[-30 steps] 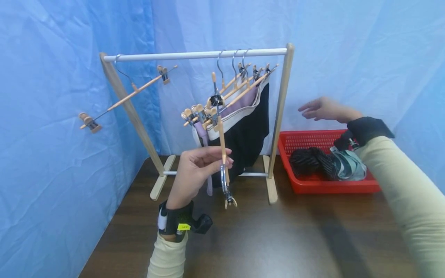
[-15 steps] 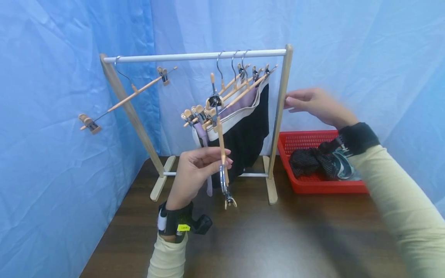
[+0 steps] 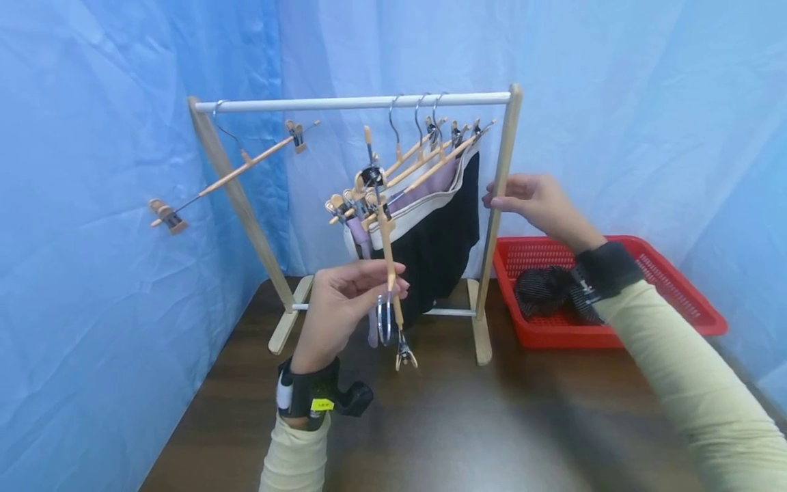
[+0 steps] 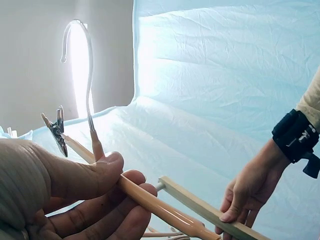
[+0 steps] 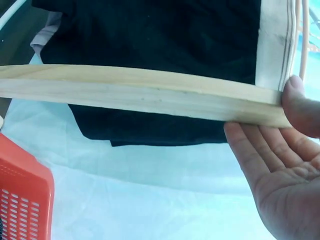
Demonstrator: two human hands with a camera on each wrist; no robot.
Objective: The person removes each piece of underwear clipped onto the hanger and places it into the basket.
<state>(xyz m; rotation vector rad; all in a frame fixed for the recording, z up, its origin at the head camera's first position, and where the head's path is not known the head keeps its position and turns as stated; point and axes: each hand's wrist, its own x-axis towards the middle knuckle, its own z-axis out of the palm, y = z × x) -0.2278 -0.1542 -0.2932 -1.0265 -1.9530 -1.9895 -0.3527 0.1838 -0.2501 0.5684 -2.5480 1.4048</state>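
Note:
My left hand (image 3: 335,301) pinches a bare clip hanger (image 3: 387,246) in front of the rack, its bar upright and its metal hook low. The left wrist view shows the thumb on the hanger bar (image 4: 150,200) and the fingers beneath. My right hand (image 3: 544,208) grips the right post (image 3: 503,164) of the wooden rack, the thumb on one side and the fingers on the other, as the right wrist view confirms. Beside that post hangs a black garment (image 3: 445,225) with a white waistband, probably shorts or underwear, clipped to a hanger. Lilac cloth (image 3: 439,179) hangs behind it.
Another bare clip hanger (image 3: 246,165) hangs at the left of the rack's white rail (image 3: 307,104). A red basket (image 3: 568,338) stands right of the rack on the dark wooden table (image 3: 430,430), holding a dark striped cloth (image 3: 537,290). Blue curtains (image 3: 92,137) enclose the table.
My right hand has come left and down from above the basket and now grips the right post. The left hand stays in place with the hanger, whose hook has turned slightly.

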